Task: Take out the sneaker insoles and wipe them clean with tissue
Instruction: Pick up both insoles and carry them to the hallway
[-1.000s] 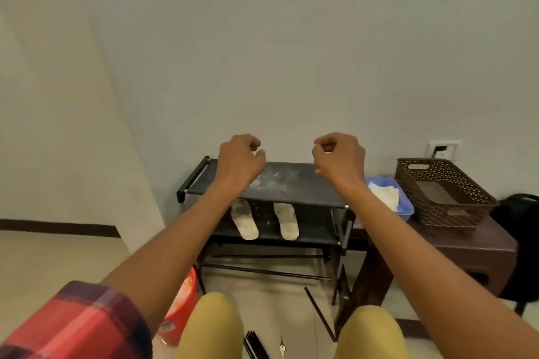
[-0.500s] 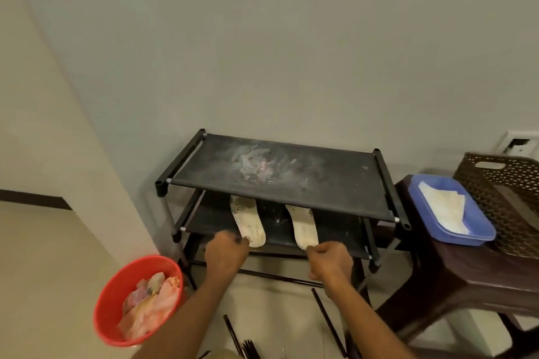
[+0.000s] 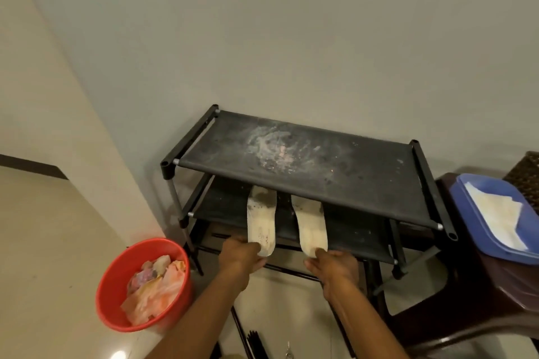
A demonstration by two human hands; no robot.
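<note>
Two dirty off-white insoles lie on the lower shelf of a black shoe rack [image 3: 344, 181]. My left hand [image 3: 240, 255] grips the near end of the left insole [image 3: 260, 220]. My right hand [image 3: 332, 267] pinches the near end of the right insole [image 3: 311, 223]. Both insoles stick out past the shelf's front edge, their far ends hidden under the dusty top shelf. White tissue [image 3: 493, 213] lies in a blue tray [image 3: 466, 201] at the right. No sneakers are in view.
A red bucket [image 3: 116, 288] holding crumpled waste stands on the floor left of the rack. The blue tray rests on a dark brown stool [image 3: 478, 300], beside a brown woven basket [image 3: 528, 175]. Black rods [image 3: 256, 344] and a key lie on the floor between my arms.
Both hands dropped from above the top shelf to the lower shelf and closed on the insoles' near ends. The insoles have slid forward past the shelf edge. The camera tilted down and closer.
</note>
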